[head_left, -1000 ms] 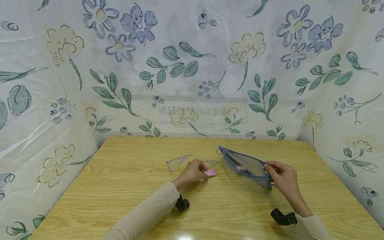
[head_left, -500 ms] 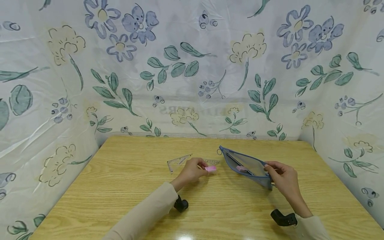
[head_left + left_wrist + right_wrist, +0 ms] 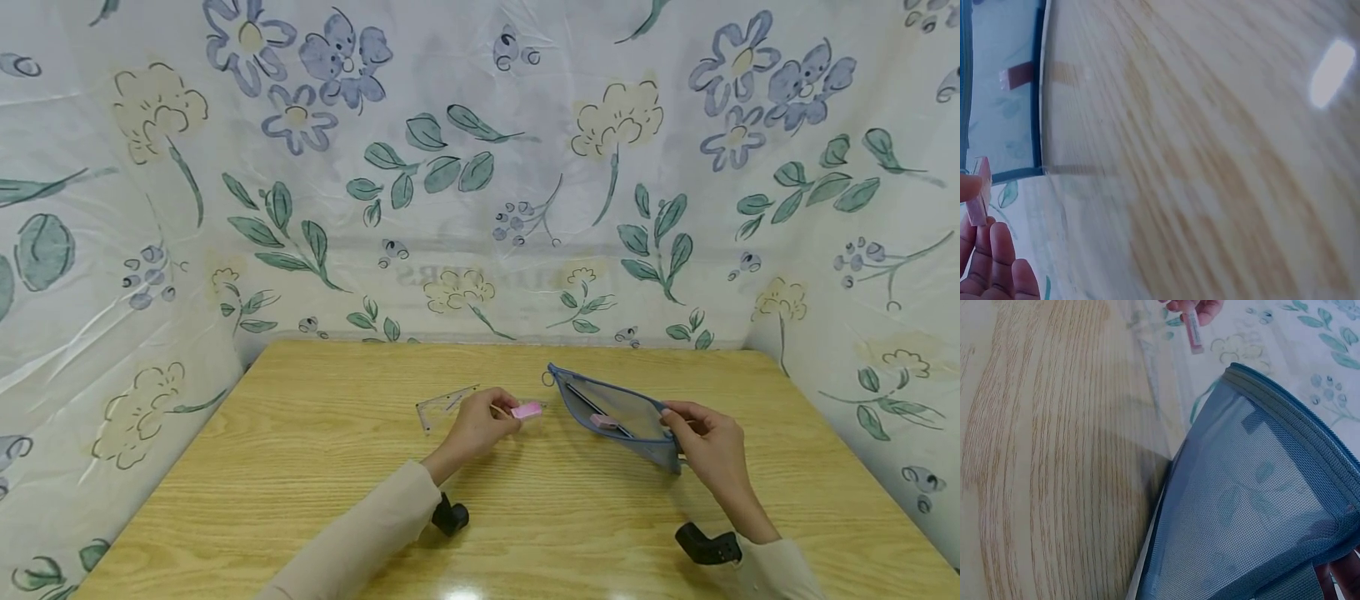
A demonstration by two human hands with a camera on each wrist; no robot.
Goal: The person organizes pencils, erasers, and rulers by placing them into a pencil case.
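My left hand [image 3: 478, 423] pinches a pink eraser [image 3: 527, 411] between thumb and fingers, above the table and left of the pouch. In the left wrist view, the thumb presses one side of this eraser [image 3: 980, 194]. A blue mesh zip pouch [image 3: 645, 412] stands unzipped, its mouth facing up and towards me. My right hand [image 3: 708, 442] grips its right corner, thumb over the edge. Inside lie a dark pen [image 3: 588, 398] and another pinkish eraser [image 3: 603, 422]. From the right wrist view, the mesh side [image 3: 1254, 481] fills the lower right, with the fingers mostly hidden behind it.
A clear set square [image 3: 431, 408] lies on the wooden table [image 3: 315, 433] left of my left hand. Another clear ruler lies behind that hand, mostly covered. A floral sheet [image 3: 465, 233] hangs behind the table and along both sides.
My left hand has lifted the pink eraser up and slightly away from me, covering more of the clear ruler behind. The right hand and pouch have stayed put.
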